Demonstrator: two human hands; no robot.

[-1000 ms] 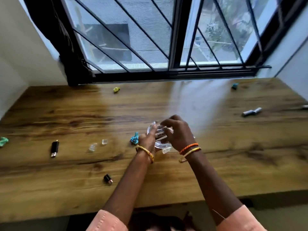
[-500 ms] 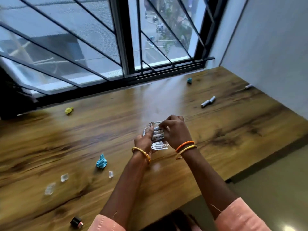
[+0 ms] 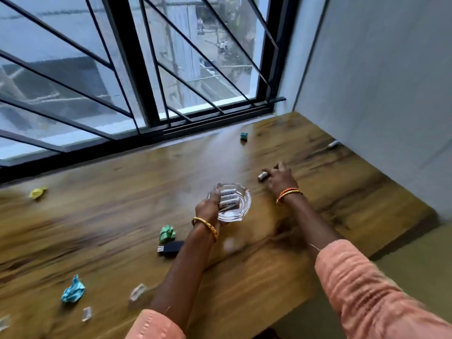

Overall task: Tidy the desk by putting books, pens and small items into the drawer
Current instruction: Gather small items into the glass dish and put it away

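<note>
Collecting small items into the glass dish

Left hand (image 3: pixel 208 211) holds the glass dish (image 3: pixel 230 201), two erasers inside; right hand (image 3: pixel 277 176) closes its grip on a small cylinder (image 3: pixel 263 176) lying on the tabletop (image 3: pixel 122 216): pinch it firmly, bring dish close before dropping

Daylight is coming through a black-barred window (image 3: pixel 151 77). Wooden surface (image 3: pixel 117 216) is meeting a grey wall (image 3: pixel 381 94) at right; greenish floor (image 3: pixel 415 265) is showing below.

A clear glass dish (image 3: pixel 230 201), holding two white labelled erasers (image 3: pixel 228 198), sits above the wooden desk (image 3: pixel 122 216).
</note>
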